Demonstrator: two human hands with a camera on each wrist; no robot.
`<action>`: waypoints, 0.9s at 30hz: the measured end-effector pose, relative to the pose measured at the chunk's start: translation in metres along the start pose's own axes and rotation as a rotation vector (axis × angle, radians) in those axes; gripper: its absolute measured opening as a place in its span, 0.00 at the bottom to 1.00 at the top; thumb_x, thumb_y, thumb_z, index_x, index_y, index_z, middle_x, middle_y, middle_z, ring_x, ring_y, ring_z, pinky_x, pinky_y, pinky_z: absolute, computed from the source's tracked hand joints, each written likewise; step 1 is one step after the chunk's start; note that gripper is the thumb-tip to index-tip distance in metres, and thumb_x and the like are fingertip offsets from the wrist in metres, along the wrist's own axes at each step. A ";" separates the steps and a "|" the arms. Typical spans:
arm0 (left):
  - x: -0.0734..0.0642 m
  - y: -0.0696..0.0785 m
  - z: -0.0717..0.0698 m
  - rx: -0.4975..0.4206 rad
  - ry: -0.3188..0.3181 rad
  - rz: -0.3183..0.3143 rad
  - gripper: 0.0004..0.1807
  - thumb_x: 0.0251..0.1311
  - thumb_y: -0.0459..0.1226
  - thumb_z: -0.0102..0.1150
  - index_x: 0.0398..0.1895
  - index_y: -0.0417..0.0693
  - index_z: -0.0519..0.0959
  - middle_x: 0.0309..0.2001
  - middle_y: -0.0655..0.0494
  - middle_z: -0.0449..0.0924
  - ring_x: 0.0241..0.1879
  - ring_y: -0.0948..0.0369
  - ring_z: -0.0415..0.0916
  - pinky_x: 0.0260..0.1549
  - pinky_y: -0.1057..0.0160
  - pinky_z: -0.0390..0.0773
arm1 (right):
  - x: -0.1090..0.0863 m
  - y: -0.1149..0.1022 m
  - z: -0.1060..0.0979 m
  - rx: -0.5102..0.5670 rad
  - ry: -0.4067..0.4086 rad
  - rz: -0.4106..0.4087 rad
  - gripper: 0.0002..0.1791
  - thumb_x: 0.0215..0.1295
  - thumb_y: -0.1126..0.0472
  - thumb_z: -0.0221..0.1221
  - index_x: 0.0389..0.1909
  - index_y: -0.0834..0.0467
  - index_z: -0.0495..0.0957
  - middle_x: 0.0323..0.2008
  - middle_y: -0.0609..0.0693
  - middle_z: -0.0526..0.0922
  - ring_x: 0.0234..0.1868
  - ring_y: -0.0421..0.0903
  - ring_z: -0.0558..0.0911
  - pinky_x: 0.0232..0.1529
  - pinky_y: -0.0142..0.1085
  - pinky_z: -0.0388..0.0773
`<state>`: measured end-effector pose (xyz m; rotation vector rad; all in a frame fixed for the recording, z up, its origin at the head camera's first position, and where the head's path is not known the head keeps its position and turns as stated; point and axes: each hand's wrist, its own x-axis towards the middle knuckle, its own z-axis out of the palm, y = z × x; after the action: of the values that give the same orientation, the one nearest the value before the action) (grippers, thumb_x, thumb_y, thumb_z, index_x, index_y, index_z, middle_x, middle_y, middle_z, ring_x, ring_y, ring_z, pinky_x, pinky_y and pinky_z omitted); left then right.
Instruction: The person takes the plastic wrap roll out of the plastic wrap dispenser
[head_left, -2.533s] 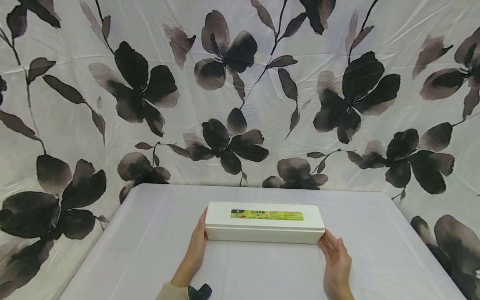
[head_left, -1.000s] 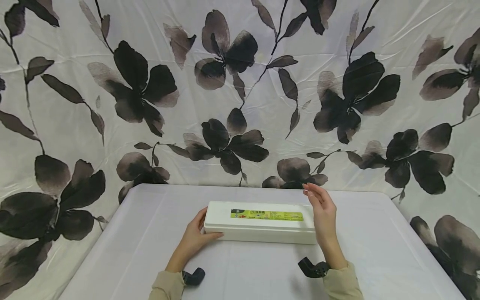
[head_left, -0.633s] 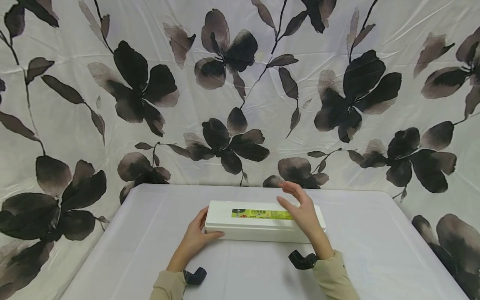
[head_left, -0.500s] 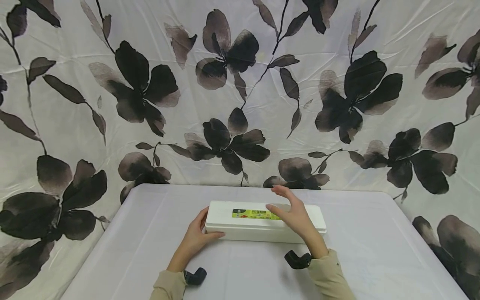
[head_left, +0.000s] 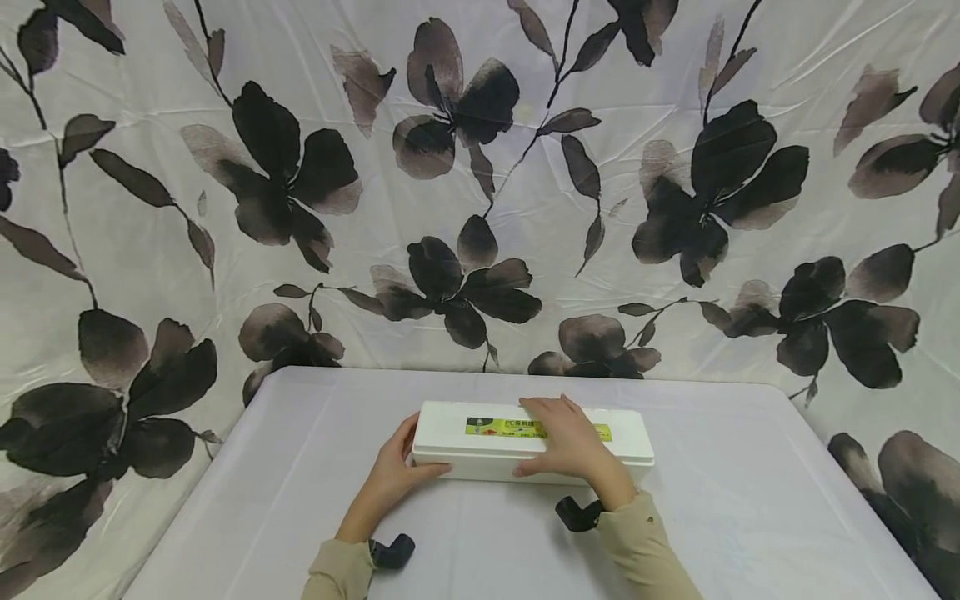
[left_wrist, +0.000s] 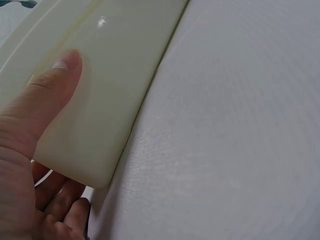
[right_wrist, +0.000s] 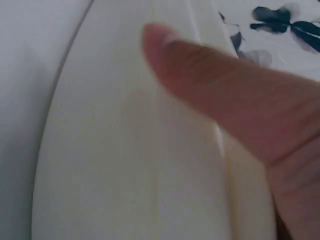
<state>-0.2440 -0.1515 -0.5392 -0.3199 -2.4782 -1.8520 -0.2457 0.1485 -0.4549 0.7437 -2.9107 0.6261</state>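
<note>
Beige cloth of the left sleeve (head_left: 337, 568) comes in from the desk's near side, with a small black wrist device (head_left: 393, 552) jutting out at the cuff, probably set there so that it looks along the work. Past it, the left hand (head_left: 390, 477) grips the left end of a long white box (head_left: 487, 454): thumb laid on the front face, the other fingers bent round the end, clamped on it, presumably to keep that end from sliding.

The box sits flat on the white-covered desk (head_left: 712, 492), well in from the far-left and far-right corners, its length running about parallel to the far edge. Its yellow-green label (head_left: 498, 427) faces up, partly covered, so the box seems turned the right way for reading.

Over the box, right of its middle, lies the right hand (head_left: 568, 442), palm down. Its thumb is apart from the other fingers, thumb in front of the near face and fingers reaching toward the back of the top, a spread that would suit spanning the box from above. The right wrist view is blurred; I cannot tell whether these fingers press on it. Farthest right, the other beige sleeve (head_left: 648, 550) slants back toward the near side.
</note>
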 end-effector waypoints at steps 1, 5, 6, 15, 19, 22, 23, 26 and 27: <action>-0.001 0.002 0.001 0.000 0.002 -0.005 0.56 0.42 0.33 0.81 0.75 0.45 0.58 0.73 0.44 0.61 0.74 0.50 0.54 0.71 0.54 0.53 | 0.000 0.000 0.001 -0.036 -0.006 0.002 0.59 0.36 0.36 0.77 0.70 0.58 0.67 0.65 0.54 0.74 0.68 0.55 0.69 0.73 0.52 0.51; -0.002 0.007 0.001 0.000 0.003 -0.010 0.56 0.42 0.32 0.80 0.76 0.43 0.57 0.74 0.42 0.59 0.75 0.48 0.51 0.72 0.53 0.51 | 0.000 -0.002 0.004 -0.113 -0.001 0.000 0.61 0.35 0.36 0.78 0.71 0.58 0.65 0.64 0.55 0.74 0.67 0.56 0.69 0.70 0.52 0.57; -0.002 0.007 0.001 0.004 0.002 -0.011 0.56 0.42 0.32 0.80 0.76 0.44 0.57 0.74 0.43 0.59 0.75 0.49 0.51 0.72 0.54 0.51 | 0.000 -0.002 0.005 -0.117 0.003 0.001 0.61 0.34 0.36 0.78 0.71 0.58 0.66 0.64 0.55 0.74 0.66 0.56 0.69 0.70 0.52 0.58; -0.001 0.001 0.000 0.012 -0.008 0.012 0.55 0.44 0.37 0.81 0.75 0.49 0.58 0.73 0.45 0.61 0.74 0.49 0.53 0.72 0.49 0.51 | 0.003 -0.003 0.008 -0.129 0.007 0.039 0.56 0.35 0.39 0.78 0.68 0.56 0.68 0.61 0.53 0.76 0.64 0.55 0.72 0.66 0.52 0.63; -0.002 0.004 0.001 0.038 -0.010 0.013 0.55 0.45 0.37 0.80 0.75 0.47 0.57 0.73 0.44 0.61 0.74 0.47 0.54 0.71 0.45 0.51 | 0.004 -0.003 0.008 -0.139 0.028 0.031 0.53 0.34 0.41 0.77 0.66 0.55 0.70 0.59 0.51 0.78 0.62 0.54 0.74 0.64 0.51 0.66; -0.002 0.000 0.001 0.053 -0.009 0.047 0.55 0.44 0.40 0.80 0.76 0.47 0.57 0.73 0.45 0.62 0.73 0.46 0.56 0.71 0.44 0.52 | 0.004 -0.003 0.008 -0.136 0.034 0.028 0.52 0.34 0.42 0.77 0.65 0.55 0.71 0.58 0.51 0.78 0.61 0.54 0.74 0.64 0.51 0.67; -0.002 0.000 0.001 0.057 -0.009 0.062 0.55 0.45 0.40 0.80 0.76 0.46 0.57 0.72 0.44 0.62 0.73 0.46 0.56 0.71 0.43 0.52 | 0.004 -0.003 0.008 -0.133 0.035 0.027 0.52 0.34 0.42 0.77 0.65 0.55 0.72 0.58 0.51 0.79 0.61 0.54 0.74 0.64 0.51 0.67; -0.002 0.000 0.002 0.058 -0.007 0.102 0.55 0.46 0.38 0.80 0.76 0.43 0.56 0.72 0.42 0.63 0.71 0.44 0.58 0.69 0.41 0.54 | 0.004 -0.003 0.007 -0.123 0.034 0.022 0.51 0.33 0.43 0.77 0.64 0.55 0.72 0.57 0.51 0.79 0.60 0.54 0.75 0.64 0.50 0.67; -0.002 0.000 0.003 0.055 -0.005 0.110 0.55 0.46 0.37 0.79 0.75 0.43 0.56 0.71 0.42 0.63 0.71 0.44 0.59 0.69 0.40 0.54 | 0.004 -0.003 0.007 -0.120 0.033 0.019 0.51 0.33 0.44 0.77 0.64 0.56 0.72 0.56 0.51 0.79 0.60 0.54 0.75 0.63 0.50 0.68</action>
<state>-0.2414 -0.1494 -0.5401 -0.4493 -2.4552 -1.7403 -0.2481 0.1415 -0.4591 0.6851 -2.8981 0.4552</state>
